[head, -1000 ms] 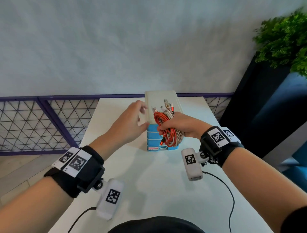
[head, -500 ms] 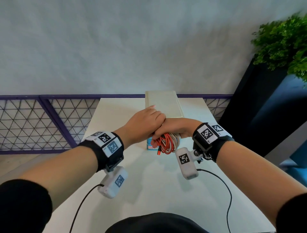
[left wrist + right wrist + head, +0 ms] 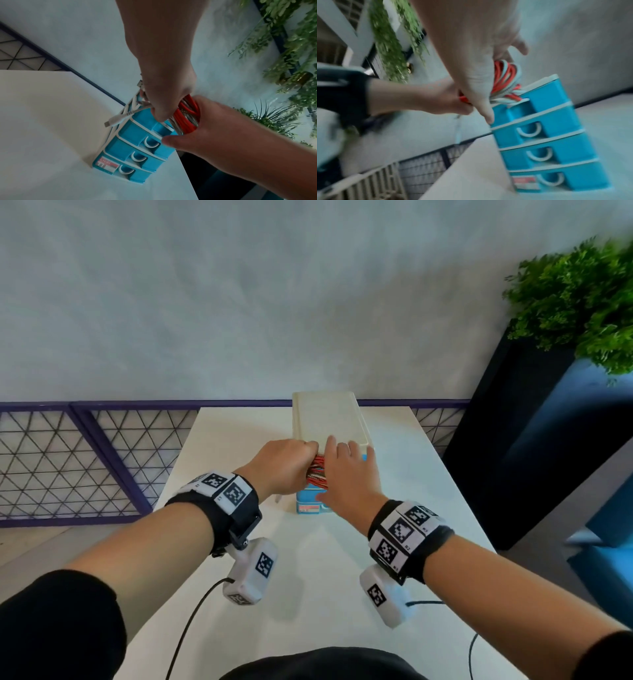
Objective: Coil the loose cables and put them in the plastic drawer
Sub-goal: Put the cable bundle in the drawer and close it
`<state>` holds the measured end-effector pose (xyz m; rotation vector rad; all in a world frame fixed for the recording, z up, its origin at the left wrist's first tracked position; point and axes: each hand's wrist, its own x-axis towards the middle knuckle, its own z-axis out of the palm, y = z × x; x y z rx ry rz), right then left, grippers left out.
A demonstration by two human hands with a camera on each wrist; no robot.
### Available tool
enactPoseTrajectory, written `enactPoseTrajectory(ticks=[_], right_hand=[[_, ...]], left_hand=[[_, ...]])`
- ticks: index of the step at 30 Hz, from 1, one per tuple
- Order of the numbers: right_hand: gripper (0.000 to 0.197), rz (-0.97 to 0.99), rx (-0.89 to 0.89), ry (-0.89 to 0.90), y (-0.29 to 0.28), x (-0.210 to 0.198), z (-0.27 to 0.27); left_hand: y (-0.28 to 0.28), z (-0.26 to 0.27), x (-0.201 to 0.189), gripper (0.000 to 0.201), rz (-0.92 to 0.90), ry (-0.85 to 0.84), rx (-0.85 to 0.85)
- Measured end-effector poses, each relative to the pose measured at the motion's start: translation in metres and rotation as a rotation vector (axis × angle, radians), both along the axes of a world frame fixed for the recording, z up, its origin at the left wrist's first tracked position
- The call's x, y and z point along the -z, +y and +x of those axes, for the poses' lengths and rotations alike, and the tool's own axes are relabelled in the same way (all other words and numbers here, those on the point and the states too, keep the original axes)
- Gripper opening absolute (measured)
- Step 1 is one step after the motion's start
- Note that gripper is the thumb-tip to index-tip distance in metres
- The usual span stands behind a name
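A coil of red and white cables hangs in front of the top of the blue plastic drawer unit, whose cream lid faces me. My left hand grips the coil from the left, fingers curled round it; a white plug end sticks out below. My right hand lies against the coil's right side with straight fingers reaching onto the lid. Its thumb points down at the top drawer's front. All drawers look pushed in. The hands hide most of the coil.
The drawer unit stands at the far middle of a white table. A purple mesh railing runs behind and to the left. A dark planter with green plants stands at the right. Wrist camera cords trail over the near table.
My left hand came over and took hold of the coil. My right hand, which gripped the coil before, has straightened its fingers. Both hands rose to the unit's top.
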<state>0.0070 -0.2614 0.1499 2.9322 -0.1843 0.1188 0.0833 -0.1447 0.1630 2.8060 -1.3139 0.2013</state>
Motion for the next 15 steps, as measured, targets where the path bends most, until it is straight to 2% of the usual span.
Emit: enactPoseTrajectory(ticks=[1,3,5,8,11,13,15], right_hand=[[0.077,0.033,-0.019,-0.025,-0.006,0.002,0.002],[0.044,0.226,-0.073,-0.034,-0.015,0.005,0.005],[0.030,0.335,-0.096,0.049,-0.020,0.007,0.004],[0.027,0.323,-0.115,0.123,-0.027,0.011,0.002],[0.026,0.312,-0.133,0.157,-0.038,0.016,0.002],[0.030,0.299,-0.139,0.159,-0.045,0.017,0.002],[0.036,0.284,-0.139,0.157,-0.051,0.017,0.003]], left_hand=[[0.001,-0.002,0.000,0.015,0.002,0.052,-0.004],[0.001,-0.006,0.004,0.015,-0.002,0.126,-0.016],[0.000,-0.009,0.012,0.013,-0.011,0.168,-0.018],[-0.002,-0.010,0.021,0.013,-0.032,0.225,-0.002],[-0.003,-0.007,0.023,0.036,-0.020,0.416,0.053],[-0.002,-0.001,0.019,0.057,-0.117,0.559,0.073],[-0.002,0.010,0.015,0.060,-0.297,0.579,0.044]])
